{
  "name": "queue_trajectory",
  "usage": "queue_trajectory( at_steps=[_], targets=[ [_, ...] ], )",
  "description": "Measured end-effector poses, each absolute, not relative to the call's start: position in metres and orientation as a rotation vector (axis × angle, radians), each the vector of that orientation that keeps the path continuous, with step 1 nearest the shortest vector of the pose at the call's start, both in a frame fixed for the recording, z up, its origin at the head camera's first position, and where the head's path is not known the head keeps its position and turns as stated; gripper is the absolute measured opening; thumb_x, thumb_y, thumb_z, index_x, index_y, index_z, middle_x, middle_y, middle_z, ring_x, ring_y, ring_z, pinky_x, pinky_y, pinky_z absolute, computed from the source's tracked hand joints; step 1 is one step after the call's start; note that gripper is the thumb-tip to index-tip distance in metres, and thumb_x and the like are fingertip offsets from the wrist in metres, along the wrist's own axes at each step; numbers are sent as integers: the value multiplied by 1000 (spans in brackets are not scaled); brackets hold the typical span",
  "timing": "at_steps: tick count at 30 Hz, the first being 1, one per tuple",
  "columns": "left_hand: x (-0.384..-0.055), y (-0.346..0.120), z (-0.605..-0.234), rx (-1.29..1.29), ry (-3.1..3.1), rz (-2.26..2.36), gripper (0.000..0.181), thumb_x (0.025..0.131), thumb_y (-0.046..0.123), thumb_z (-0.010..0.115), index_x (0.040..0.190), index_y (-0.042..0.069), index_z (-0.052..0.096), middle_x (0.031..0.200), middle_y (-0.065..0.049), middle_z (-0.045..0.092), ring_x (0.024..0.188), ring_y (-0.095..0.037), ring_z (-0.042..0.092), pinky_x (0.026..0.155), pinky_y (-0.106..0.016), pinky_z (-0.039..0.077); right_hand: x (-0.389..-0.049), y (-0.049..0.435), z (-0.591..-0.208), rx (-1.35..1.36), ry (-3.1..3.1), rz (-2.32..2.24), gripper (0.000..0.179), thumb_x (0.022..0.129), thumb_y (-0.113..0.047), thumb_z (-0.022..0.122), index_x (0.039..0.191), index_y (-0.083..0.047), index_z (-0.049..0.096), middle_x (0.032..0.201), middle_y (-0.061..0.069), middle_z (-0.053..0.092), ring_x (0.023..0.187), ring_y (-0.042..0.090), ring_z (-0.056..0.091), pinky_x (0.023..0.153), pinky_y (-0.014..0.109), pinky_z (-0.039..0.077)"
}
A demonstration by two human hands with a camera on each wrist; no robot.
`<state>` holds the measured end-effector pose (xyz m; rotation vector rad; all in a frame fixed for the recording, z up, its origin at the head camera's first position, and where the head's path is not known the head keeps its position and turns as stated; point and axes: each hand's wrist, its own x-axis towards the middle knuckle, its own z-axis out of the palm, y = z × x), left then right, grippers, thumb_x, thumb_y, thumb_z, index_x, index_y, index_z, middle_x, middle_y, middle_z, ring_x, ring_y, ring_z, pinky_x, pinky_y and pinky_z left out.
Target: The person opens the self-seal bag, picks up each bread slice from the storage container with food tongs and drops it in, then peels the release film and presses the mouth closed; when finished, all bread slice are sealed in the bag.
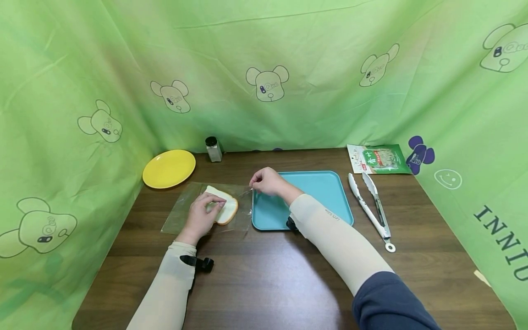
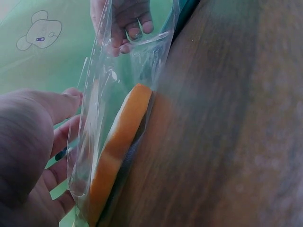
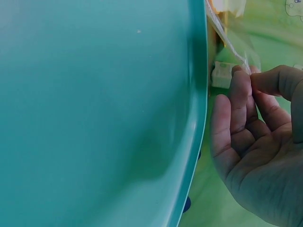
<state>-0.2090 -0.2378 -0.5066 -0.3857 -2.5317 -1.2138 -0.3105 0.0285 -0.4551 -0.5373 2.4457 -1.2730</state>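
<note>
A slice of bread (image 1: 229, 211) with an orange-brown crust lies inside a clear plastic bag (image 1: 177, 220) on the table. My left hand (image 1: 201, 214) is over the slice, thumb and forefinger close together at the bag's upper film. In the left wrist view the bread (image 2: 120, 146) stands out edge-on beneath the raised film (image 2: 102, 71). At the bag's right end, my right hand (image 1: 268, 182) pinches the far corner between thumb and forefinger. The right wrist view shows that pinched edge of film (image 3: 232, 49), with the other fingers of the right hand (image 3: 260, 127) loosely bent.
A blue tray (image 1: 313, 183) sits right of the bag, under the right forearm. Tongs (image 1: 377, 206) lie spread beyond it, below a green-and-white packet (image 1: 379, 158). At back left are a yellow plate (image 1: 169, 168) and a black-capped shaker (image 1: 213, 149). Green cloth (image 1: 222, 114) surrounds the table.
</note>
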Motion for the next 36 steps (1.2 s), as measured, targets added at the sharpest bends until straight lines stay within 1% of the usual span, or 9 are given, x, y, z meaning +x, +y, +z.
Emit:
queue_trajectory(
  at_steps=[6, 14, 21, 25, 30, 36],
  targets=[
    [-208, -238, -506, -398, -2538, -1212, 10, 97, 13, 78, 106, 12, 81, 107, -2, 71, 114, -27, 63, 100, -46, 46, -310, 29, -456, -528, 2451, -1280, 15, 100, -6, 65, 95, -9, 79, 85, 9, 73, 72, 17, 65, 62, 29, 49],
    [-205, -238, -505, -410, -2562, -1230, 14, 98, 14, 76, 112, 14, 80, 111, -3, 70, 116, -29, 63, 101, -50, 47, -309, 29, -456, -533, 2463, -1261, 15, 101, -7, 65, 98, -9, 80, 91, 13, 75, 73, 16, 64, 64, 29, 50],
    [-205, -235, -504, -450, -2626, -1148, 21, 98, 15, 76, 119, 14, 78, 119, -3, 70, 120, -28, 62, 103, -51, 47, -308, 30, -458, -537, 2449, -1298, 15, 100, -7, 65, 97, -9, 80, 87, 10, 73, 71, 16, 64, 63, 29, 50],
    [-206, -233, -501, -490, -2655, -1130, 26, 96, 11, 79, 121, 10, 77, 124, -7, 69, 123, -31, 61, 107, -52, 45, -309, 31, -459, -527, 2477, -1295, 16, 100, -7, 66, 96, -10, 81, 86, 7, 73, 72, 17, 65, 63, 30, 51],
    [-205, -231, -499, -512, -2708, -1082, 30, 92, 9, 81, 122, 9, 76, 127, -10, 68, 126, -33, 58, 109, -51, 42, -310, 33, -461, -491, 2481, -1285, 15, 100, -7, 66, 95, -10, 81, 85, 5, 72, 73, 16, 64, 64, 29, 52],
    [-205, -230, -499, -494, -2743, -1030, 29, 92, 9, 81, 120, 8, 76, 129, -11, 67, 127, -35, 57, 111, -52, 41, -309, 30, -457, -492, 2488, -1245, 16, 101, -8, 66, 96, -11, 81, 88, 5, 73, 74, 18, 65, 64, 30, 52]
  ],
)
